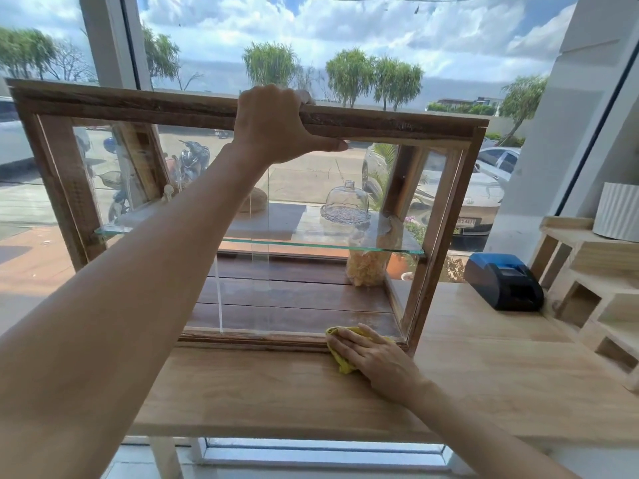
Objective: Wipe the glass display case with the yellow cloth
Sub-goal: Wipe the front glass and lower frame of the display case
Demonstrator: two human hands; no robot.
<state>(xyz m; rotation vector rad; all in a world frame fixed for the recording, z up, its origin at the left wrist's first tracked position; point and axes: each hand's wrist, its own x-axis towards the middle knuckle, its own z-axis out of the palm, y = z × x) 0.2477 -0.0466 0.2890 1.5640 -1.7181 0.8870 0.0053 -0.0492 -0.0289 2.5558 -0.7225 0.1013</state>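
Wood-framed glass display case, standing on the pale wooden counter before the window, with my two hands at work on it. Far left: the case's weathered frame and side pane; I judge the whole thing heavy and stiff in the timber but fragile in the glass, so the place to take hold is the wood, never a pane edge. Centre, top: my left hand grasps the upper rail, fingers curled over its far side and thumb stretched along the underside, steadying the case. Centre, inside: a glass shelf runs across the middle (thin and probably loose on its supports, so I should not lean on it); the front sliding panes look smooth and slippery. Right of centre: a glass cake dome sits on the shelf, and a clear bag of pale yellow snacks stands on the dark wooden floor of the case. Lower right: my right hand lies flat, fingers nearly straight, pressing the yellow cloth against the bottom rail near the case's right corner; the cloth is soft, light and bunches easily under the palm. Far right: a blue-and-black receipt printer and a stepped wooden rack. Writing: only a car's number plate outside, too small to read reliably.
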